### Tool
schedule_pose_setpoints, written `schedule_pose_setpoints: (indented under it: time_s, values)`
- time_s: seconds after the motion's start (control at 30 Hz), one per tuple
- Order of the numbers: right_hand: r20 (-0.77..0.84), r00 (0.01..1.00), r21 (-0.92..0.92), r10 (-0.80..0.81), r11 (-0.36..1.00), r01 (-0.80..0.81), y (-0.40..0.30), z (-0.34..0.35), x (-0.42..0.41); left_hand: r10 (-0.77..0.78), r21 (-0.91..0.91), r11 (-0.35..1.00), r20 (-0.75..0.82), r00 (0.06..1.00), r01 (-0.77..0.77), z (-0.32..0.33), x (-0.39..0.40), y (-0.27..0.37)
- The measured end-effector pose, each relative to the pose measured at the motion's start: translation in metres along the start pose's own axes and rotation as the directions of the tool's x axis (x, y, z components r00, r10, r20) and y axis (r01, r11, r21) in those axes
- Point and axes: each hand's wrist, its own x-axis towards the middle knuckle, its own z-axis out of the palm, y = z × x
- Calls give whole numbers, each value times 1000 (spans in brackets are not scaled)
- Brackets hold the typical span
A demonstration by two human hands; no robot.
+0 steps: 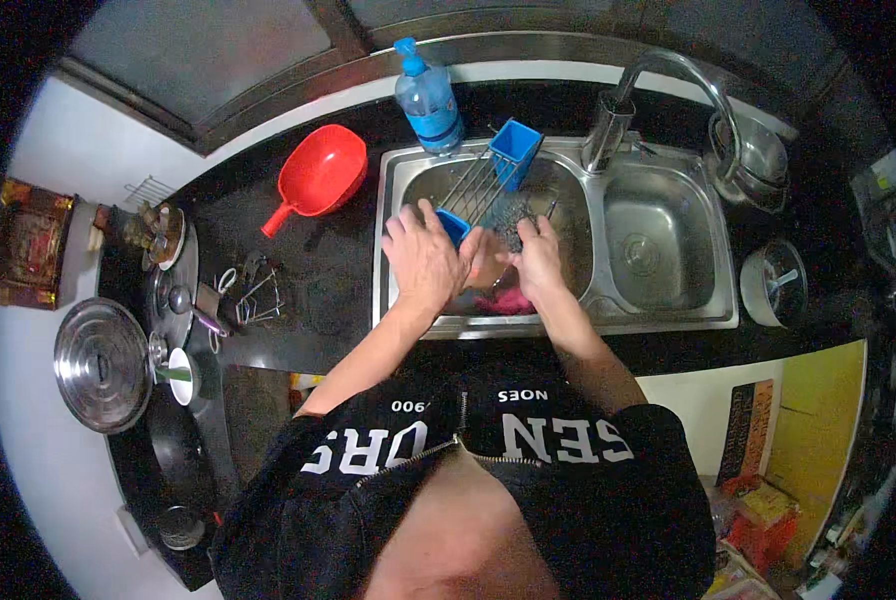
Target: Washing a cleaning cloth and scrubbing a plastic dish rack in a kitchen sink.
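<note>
My left hand (427, 259) grips the near end of a metal wire rack (469, 182) that is held tilted over the left sink basin (577, 247). One blue plastic cup (516, 142) is at the rack's far end. A second blue cup (454, 225) at the near end is partly hidden by my left fingers. To the right of the rack, my right hand (540, 259) has its fingers around what looks like a steel wool scourer (514, 216), slightly blurred. Below the hands, a pink cloth-like item (505, 301) lies in the basin.
A blue pump bottle (430, 109) stands behind the basin, with a red plastic scoop (323, 171) to its left. The faucet (609, 131) arches over the right basin (661, 240). A white bowl (763, 281) sits at right; pot lids (102, 365) and a wok (174, 450) are at left.
</note>
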Motion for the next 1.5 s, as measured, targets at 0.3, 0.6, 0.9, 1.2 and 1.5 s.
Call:
schedule_pose_setpoints:
  time_s: [0.3,0.6,0.9,1.2,1.5]
  values:
    - [123,963,338,240,902,-268,36,27,37,403,-153,912,172,899,-379,21,24,-10]
    - [377,925,427,47,877,-219,18,13,108,401,-147,914,187,897,-378,21,29,-7]
    - [256,966,201,31,976,-84,2,29,77,386,-194,914,153,910,-355,23,32,-11]
    - [421,902,-110,-92,982,151,44,27,62,336,-259,922,159,928,-289,20,33,-15]
    - [98,995,464,10,884,-54,17,51,65,350,-280,906,69,934,-319,29,34,-20]
